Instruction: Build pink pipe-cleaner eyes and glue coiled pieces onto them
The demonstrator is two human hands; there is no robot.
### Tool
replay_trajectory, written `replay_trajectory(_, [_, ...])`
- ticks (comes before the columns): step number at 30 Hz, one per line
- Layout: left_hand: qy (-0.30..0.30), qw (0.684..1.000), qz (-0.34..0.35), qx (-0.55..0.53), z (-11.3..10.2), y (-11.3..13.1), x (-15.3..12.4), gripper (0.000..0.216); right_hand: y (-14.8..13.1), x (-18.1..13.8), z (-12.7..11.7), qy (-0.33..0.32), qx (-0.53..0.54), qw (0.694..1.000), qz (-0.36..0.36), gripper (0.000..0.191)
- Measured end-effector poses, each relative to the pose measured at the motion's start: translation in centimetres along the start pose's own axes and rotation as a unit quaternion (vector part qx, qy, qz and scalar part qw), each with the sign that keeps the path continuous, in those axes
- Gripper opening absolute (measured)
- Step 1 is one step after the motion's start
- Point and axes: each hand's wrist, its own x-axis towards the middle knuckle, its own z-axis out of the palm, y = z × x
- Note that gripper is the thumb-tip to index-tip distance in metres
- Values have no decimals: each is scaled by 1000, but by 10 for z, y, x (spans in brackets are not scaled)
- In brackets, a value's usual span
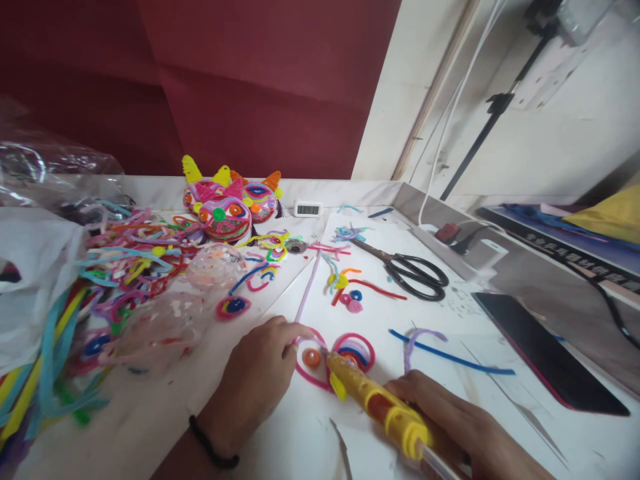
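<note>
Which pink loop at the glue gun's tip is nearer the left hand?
The left pink loop, around the round orange disc, beside the left hand. The other loop sits farther right, with blue and purple arcs inside.

Left hand (263, 360): back upward, index finger (299, 331) extended
Right hand (450, 417): curled in a grip
Left forearm (187, 450): slanting inward

glue gun (380, 405): smooth plastic | lilac strip (309, 287): matt | scissor blades (374, 251): metal
</note>
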Motion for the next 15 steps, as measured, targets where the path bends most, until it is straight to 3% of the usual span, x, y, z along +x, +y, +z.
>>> replay_trajectory(7, [0, 1000, 4, 1, 0, 0, 2, 40, -3, 1, -2, 5, 17, 999, -34, 27])
replay_trajectory(11, [1, 1000, 7, 3, 0, 0, 1, 42, -4, 1, -1, 41, 40, 994, -89, 45])
replay_trajectory(15, [0, 1000, 6, 2, 0, 0, 1, 42, -7, 1, -3, 61, 36, 993, -93, 31])
